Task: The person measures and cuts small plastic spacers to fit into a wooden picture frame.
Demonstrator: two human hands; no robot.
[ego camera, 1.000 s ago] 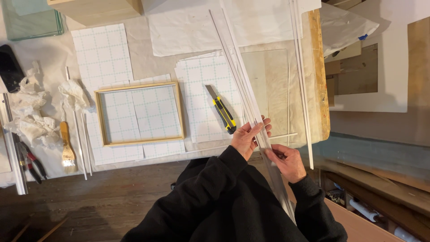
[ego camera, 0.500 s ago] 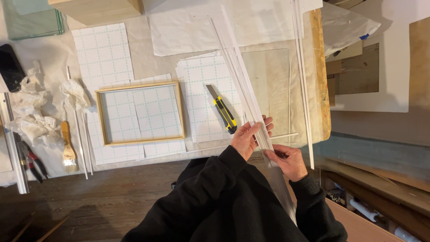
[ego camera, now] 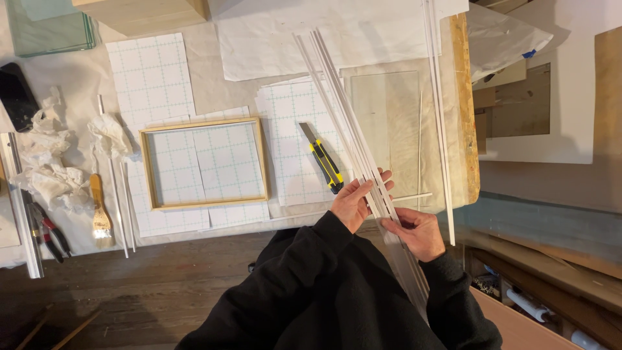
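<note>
While both hands close on them low and right of centre in the frame, the long white strips (ego camera: 353, 133) run as a bundle from the upper middle down to the lower right, crossing the table edge and passing over the dark sleeves. The left hand (ego camera: 355, 202) curls its fingers around the bundle from the left, thumb on the near side. The right hand (ego camera: 416, 232) pinches the strips from the right, its fingertips pressed together on them just below the left hand.

Just left of the strips lies a yellow-and-black utility knife (ego camera: 322, 159) on a sheet of grid paper (ego camera: 291, 123). Right of them rests a clear glass pane (ego camera: 389, 123). Farther left sits a wooden frame (ego camera: 262, 159), then a paintbrush (ego camera: 100, 210), crumpled tissues (ego camera: 45, 175) and pliers (ego camera: 48, 233) near the left edge.
</note>
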